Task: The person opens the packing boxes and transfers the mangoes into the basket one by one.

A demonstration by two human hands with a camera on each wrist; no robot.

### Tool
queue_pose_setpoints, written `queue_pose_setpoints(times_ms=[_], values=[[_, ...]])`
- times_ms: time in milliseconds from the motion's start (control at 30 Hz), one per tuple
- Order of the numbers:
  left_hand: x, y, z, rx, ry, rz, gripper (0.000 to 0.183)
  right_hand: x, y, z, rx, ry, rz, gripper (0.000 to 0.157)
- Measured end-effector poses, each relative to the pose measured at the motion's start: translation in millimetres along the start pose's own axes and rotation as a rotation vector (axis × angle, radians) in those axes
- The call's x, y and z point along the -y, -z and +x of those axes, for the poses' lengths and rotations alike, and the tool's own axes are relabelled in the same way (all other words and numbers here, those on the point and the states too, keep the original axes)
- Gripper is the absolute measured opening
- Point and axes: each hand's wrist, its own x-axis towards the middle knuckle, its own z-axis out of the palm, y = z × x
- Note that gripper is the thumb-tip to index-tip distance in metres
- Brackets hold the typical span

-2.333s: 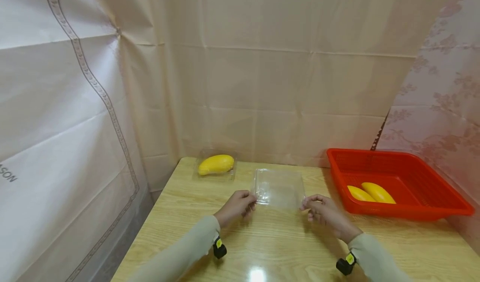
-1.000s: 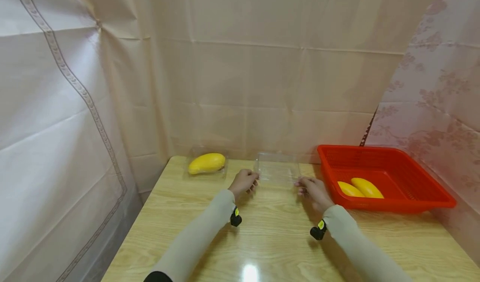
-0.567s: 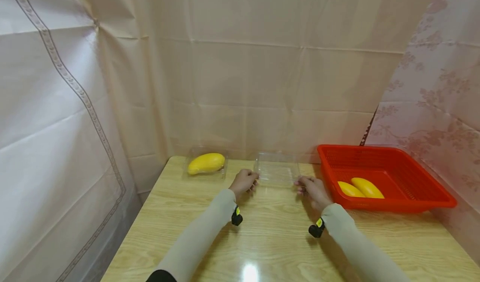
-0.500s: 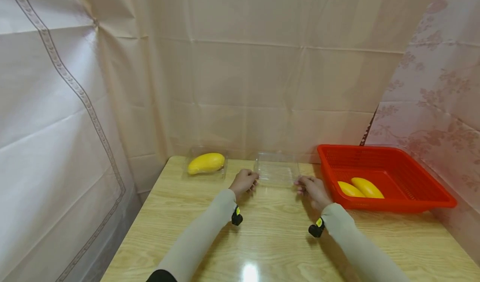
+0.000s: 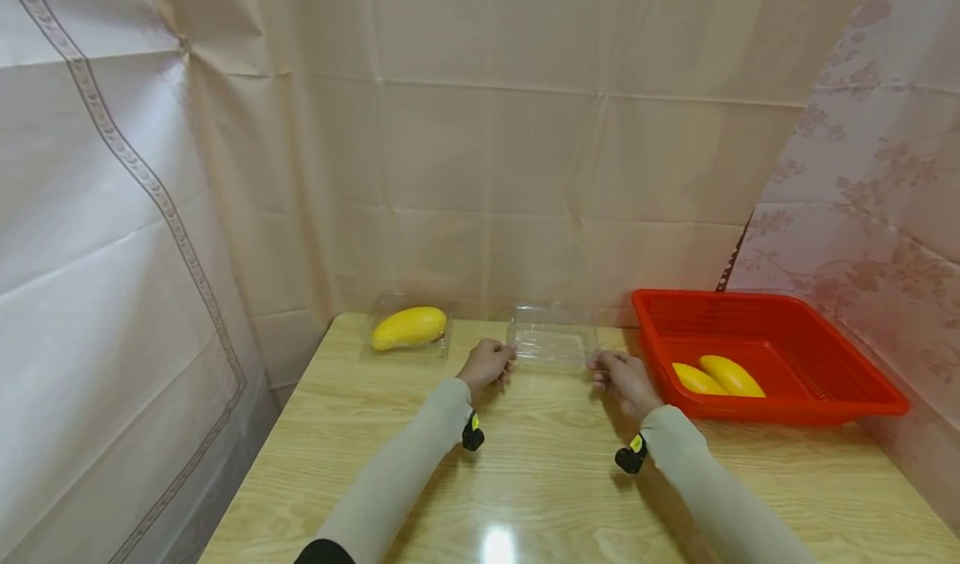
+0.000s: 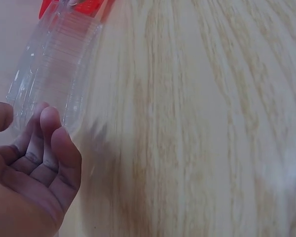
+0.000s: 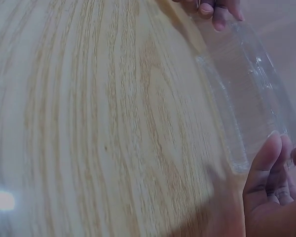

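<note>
A clear plastic container [image 5: 555, 341] sits at the back middle of the table, with nothing inside it. At its left side my left hand [image 5: 489, 362] pinches the rim between thumb and fingertips. My right hand [image 5: 624, 378] holds the opposite side the same way, near the front right corner. The left wrist view has the container [image 6: 59, 64] reaching away from my thumb and curled fingers [image 6: 64, 153]. In the right wrist view, its corner meets the fingertips [image 7: 267, 150]. A yellow mango [image 5: 409, 328] lies in another clear container [image 5: 442, 351] at the back left.
At the right stands a red plastic basket [image 5: 810, 410], holding two yellow mangoes [image 5: 731, 376] near its front left corner. The wood-grain table [image 5: 555, 481] ends at the back against a beige cloth [image 5: 465, 156]. Patterned cloth hangs on the right side.
Since the earliest frame, both hands have carried the container back toward the cloth. Over the last second, hands and container have stayed in place, with only a slight shift of the head view.
</note>
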Motion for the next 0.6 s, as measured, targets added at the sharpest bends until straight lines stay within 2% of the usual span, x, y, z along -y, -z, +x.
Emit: queue_pose_setpoints(times_ms=[333,600], values=[[5.4,8.2,-7.9,0.041,-0.013,0.023,0.052,-6.1,5.3,-1.5,-0.016,-0.043,0.018,0.039],[10.0,21.0,-29.0,0.123,-0.055,0.096,0.056,-10.8,12.1,-20.5,0.079,-0.045,-0.027,0.029]])
